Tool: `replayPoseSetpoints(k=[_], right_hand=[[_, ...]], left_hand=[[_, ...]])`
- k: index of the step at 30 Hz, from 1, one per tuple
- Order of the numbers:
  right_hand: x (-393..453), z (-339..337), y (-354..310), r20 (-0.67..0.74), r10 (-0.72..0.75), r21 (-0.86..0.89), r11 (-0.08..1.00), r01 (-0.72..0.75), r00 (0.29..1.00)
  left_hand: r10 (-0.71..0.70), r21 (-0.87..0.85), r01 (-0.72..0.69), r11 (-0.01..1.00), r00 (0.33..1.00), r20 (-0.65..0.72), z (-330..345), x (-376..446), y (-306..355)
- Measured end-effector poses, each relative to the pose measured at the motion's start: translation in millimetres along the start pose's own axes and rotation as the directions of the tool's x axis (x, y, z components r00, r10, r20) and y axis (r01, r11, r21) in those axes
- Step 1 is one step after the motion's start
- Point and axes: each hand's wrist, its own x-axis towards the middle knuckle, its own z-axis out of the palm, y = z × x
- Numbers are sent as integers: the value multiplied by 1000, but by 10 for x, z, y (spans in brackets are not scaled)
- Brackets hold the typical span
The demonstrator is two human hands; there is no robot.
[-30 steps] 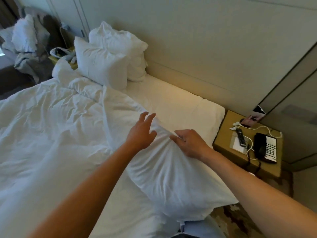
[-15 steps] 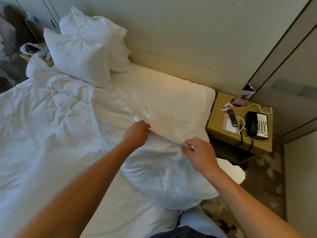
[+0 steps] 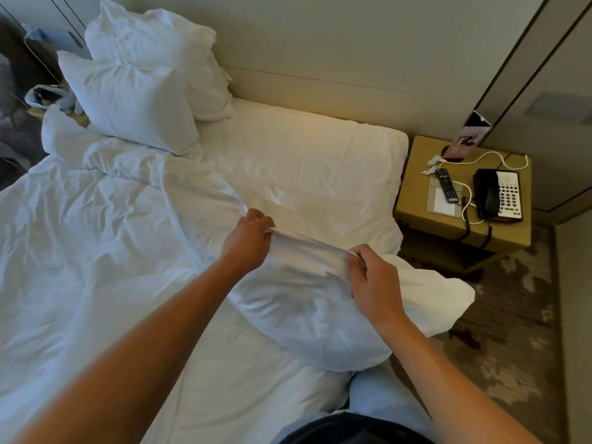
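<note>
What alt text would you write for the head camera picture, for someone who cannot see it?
A person's left hand and right hand pinch the upper edge of a white pillow lying on an unmade bed. Two more pillows stand by the wall; a nightstand holds a telephone and remote.

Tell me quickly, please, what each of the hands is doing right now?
Left hand: closed, pinching the top edge of the pillow.
Right hand: closed, pinching the same pillow edge.

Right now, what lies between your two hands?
In the head view, only the upper edge of the pillow, stretched taut: the left hand pinches one end, the right hand the other.
</note>
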Motion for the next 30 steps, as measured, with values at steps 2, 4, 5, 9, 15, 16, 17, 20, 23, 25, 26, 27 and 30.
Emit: replayPoseSetpoints(k=[2, 4, 5, 9, 15, 16, 17, 20, 23, 25, 26, 27, 30], right_hand=[[22, -28, 35, -35, -25, 15, 1000, 25, 999], [60, -81, 48, -72, -53, 16, 998, 54, 996], [79, -109, 37, -84, -62, 18, 998, 64, 994], [183, -181, -58, -120, -63, 14, 998, 65, 991], [493, -254, -343, -137, -77, 53, 995, 85, 988], [547, -263, -407, -130, -86, 52, 994, 94, 988], [595, -273, -478, -123, -104, 47, 993, 111, 987], [714, -312, -702, -122, -186, 20, 982, 190, 975], [852, -384, -929, -154, -256, 0, 966, 259, 954], [963, -468, -1032, -162, -287, -21, 957, 288, 944], [1015, -519, -1053, -150, -298, -37, 955, 295, 943], [1058, -573, -1046, -126, -300, -50, 954, 296, 946], [1110, -686, -861, -21, -248, -118, 963, 244, 969]], left_hand=[[-14, 17, 14, 1000, 1000, 14, -23, 62, 27], [-44, 27, 44, 999, 999, 16, -60, 131, 63], [-68, 24, 67, 997, 998, 9, -79, 156, 81], [-137, -8, 137, 991, 989, -51, -133, 148, 100], [-165, -142, 138, 980, 965, -202, -424, 15, 37], [-179, -167, 144, 976, 959, -220, -498, -15, 27], [-195, -188, 153, 970, 952, -235, -576, -51, 19], [-228, -231, 166, 959, 934, -274, -819, -169, -20], [-253, -270, 172, 947, 918, -304, -1033, -313, 2], [-268, -312, 168, 935, 911, -315, -1129, -413, 61], [-274, -337, 161, 928, 907, -321, -1150, -461, 98], [-278, -364, 150, 919, 901, -332, -1146, -509, 142], [-267, -391, 122, 912, 900, -343, -1004, -618, 291]])
